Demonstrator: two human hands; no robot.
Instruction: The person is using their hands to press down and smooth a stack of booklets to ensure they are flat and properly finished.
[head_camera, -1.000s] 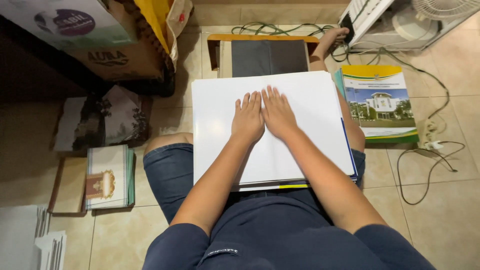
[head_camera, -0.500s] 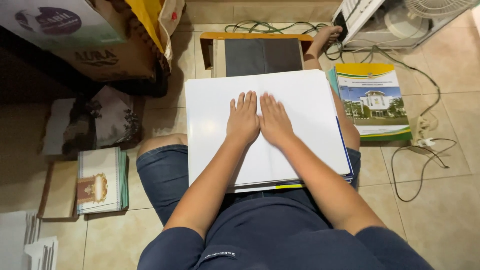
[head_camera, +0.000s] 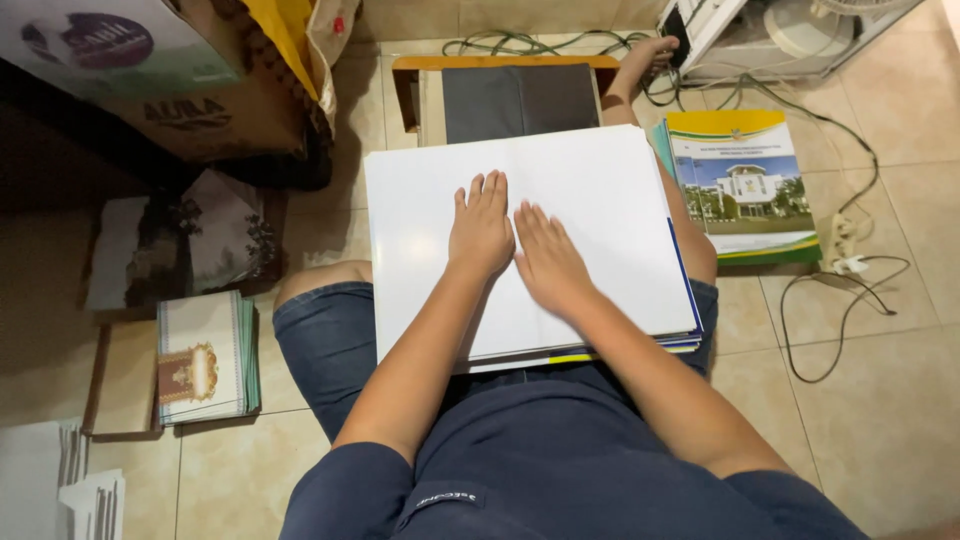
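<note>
Resting across the seated person's lap, a stack of large white sheets (head_camera: 600, 210) fills the middle of the head view, with coloured edges of other sheets showing under its right and lower margins. Left hand (head_camera: 481, 227): palm down, fingers straight and close together, pressed flat on the top sheet, gripping nothing. Right hand (head_camera: 550, 260): likewise flat and unclenched, touching the sheet just beside the left, at its 4 o'clock. Low wooden stand (head_camera: 500, 62) with a dark panel: at 12 o'clock of the stack, just beyond its far edge. Booklet with a yellow, white and green cover showing a building (head_camera: 745, 190): on the tiled floor (head_camera: 880, 400) at 3 o'clock. Cables and a white plug strip (head_camera: 845, 245): further out at 3 o'clock. Pile of green-edged printed booklets (head_camera: 205, 355): at 8 o'clock. Cardboard box (head_camera: 150, 85): at 10 o'clock.
</note>
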